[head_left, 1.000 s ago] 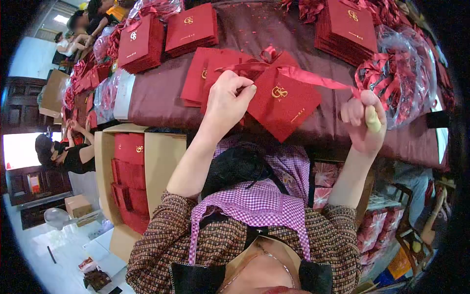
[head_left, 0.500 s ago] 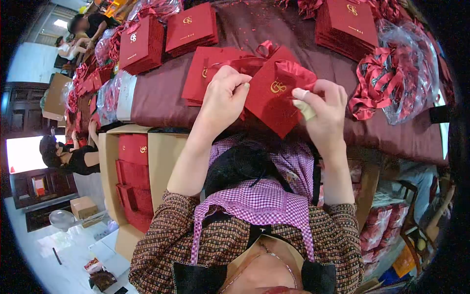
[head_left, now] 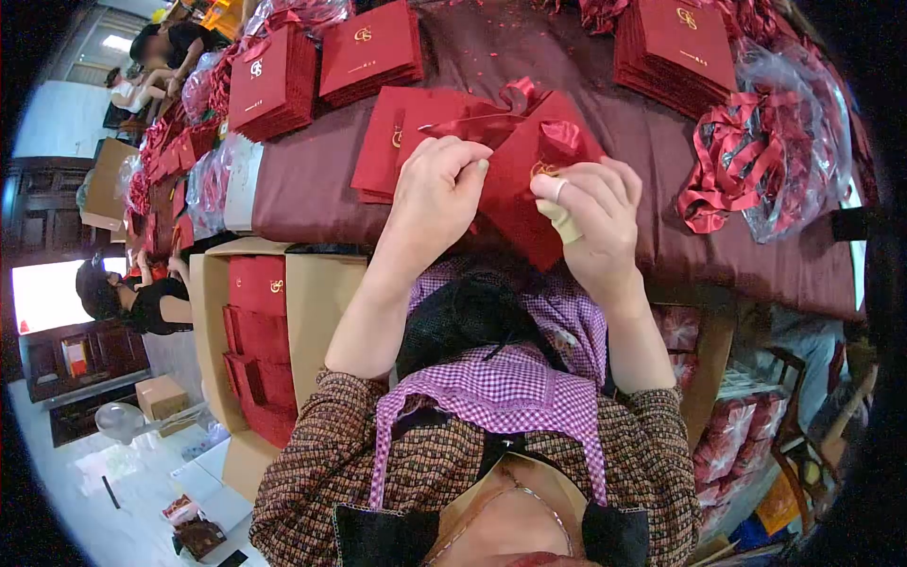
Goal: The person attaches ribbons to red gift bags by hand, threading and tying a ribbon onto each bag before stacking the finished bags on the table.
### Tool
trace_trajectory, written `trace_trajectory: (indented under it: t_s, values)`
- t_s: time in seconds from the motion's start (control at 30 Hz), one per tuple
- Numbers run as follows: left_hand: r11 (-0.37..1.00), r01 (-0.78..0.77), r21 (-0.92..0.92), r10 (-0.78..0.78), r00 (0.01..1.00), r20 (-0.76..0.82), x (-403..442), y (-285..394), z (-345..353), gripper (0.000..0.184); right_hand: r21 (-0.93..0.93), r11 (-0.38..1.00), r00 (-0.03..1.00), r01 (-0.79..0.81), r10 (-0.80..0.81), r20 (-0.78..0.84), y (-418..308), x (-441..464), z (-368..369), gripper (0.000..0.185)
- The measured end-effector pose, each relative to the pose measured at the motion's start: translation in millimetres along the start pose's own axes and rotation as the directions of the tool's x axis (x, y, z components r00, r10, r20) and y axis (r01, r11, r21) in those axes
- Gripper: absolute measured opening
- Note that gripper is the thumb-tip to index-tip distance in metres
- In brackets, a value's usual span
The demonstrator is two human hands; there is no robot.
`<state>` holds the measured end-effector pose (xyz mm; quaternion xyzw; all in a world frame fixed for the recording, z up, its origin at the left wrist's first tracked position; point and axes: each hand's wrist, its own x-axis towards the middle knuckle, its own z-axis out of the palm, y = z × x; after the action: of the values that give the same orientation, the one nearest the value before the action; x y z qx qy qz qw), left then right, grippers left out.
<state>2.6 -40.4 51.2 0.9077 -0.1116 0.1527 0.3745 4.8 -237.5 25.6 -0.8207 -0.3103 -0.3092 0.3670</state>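
A red paper gift bag with a gold logo, partly covered by fingers, is tilted at the table's front edge between my hands. Red satin ribbon loops over its front, and more ribbon sticks up at its top. My left hand is closed at the bag's left edge, thumb against the curled index finger; the exact pinch point is hidden. Closed over the bag's front, my right hand pinches the ribbon near the logo and has pale coverings on its fingers. Behind my left hand lie other red bags.
Stacks of red bags stand at the back left, another stack at the back right. Ribbons in clear plastic lie right. An open carton of red bags stands below the table on the left. Other people sit far left.
My right hand has moved left and inward over the bag, now covering part of the logo. The ribbon loop has shifted with it; my left hand has barely moved.
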Motion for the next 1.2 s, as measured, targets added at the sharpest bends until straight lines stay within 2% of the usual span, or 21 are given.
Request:
trace_trajectory:
  t_s: [0.1, 0.17, 0.2, 0.27, 0.4, 0.47, 0.67, 0.87, 1.2]
  values:
    - [0.998, 0.023, -0.051, -0.023, 1.0, -0.004, -1.2, -3.8, 2.7, 0.014, 0.079, 0.993, 0.994, -0.09, 0.084, 0.067, -1.4, -3.6, 7.4, 0.019]
    - [0.947, 0.184, -0.264, -0.178, 0.983, 0.047, -1.7, -0.1, 2.0, 0.012, 0.126, 0.982, 0.986, -0.144, 0.132, 0.098, -2.0, -5.1, 11.1, 0.018]
    - [0.947, 0.186, -0.263, -0.179, 0.983, 0.048, -2.2, -0.4, 1.9, 0.012, 0.128, 0.981, 0.986, -0.145, 0.133, 0.098, -2.4, -4.9, 11.7, 0.018]
    - [0.925, 0.224, -0.307, -0.207, 0.974, 0.089, -3.1, -2.1, 1.9, 0.013, 0.18, 0.962, 0.979, -0.205, 0.199, 0.055, -3.1, -3.4, 13.1, 0.018]
    - [0.902, 0.248, -0.354, -0.222, 0.969, 0.112, -4.9, -5.4, 1.7, 0.014, 0.182, 0.958, 0.974, -0.22, 0.228, -0.021, -2.4, -3.4, 17.4, 0.017]
    - [0.883, 0.3, -0.361, -0.264, 0.953, 0.146, -4.8, -3.1, 0.9, 0.014, 0.177, 0.968, 0.983, -0.18, 0.181, 0.01, 0.0, -5.3, 18.1, 0.018]
    - [0.915, 0.232, -0.331, -0.202, 0.972, 0.122, -6.0, 0.9, -1.5, 0.014, -0.005, 0.996, 0.996, -0.085, 0.084, -0.031, -2.8, -5.7, 26.3, 0.018]
    - [0.892, 0.264, -0.366, -0.227, 0.964, 0.142, -8.8, -0.1, -1.6, 0.016, -0.1, 0.994, 0.999, -0.042, 0.039, -0.031, -4.0, -5.6, 28.8, 0.017]
    - [0.889, 0.259, -0.378, -0.212, 0.964, 0.162, -11.9, -1.5, -1.0, 0.018, -0.097, 0.995, 0.999, -0.036, 0.036, -0.001, -8.6, -1.3, 26.4, 0.015]
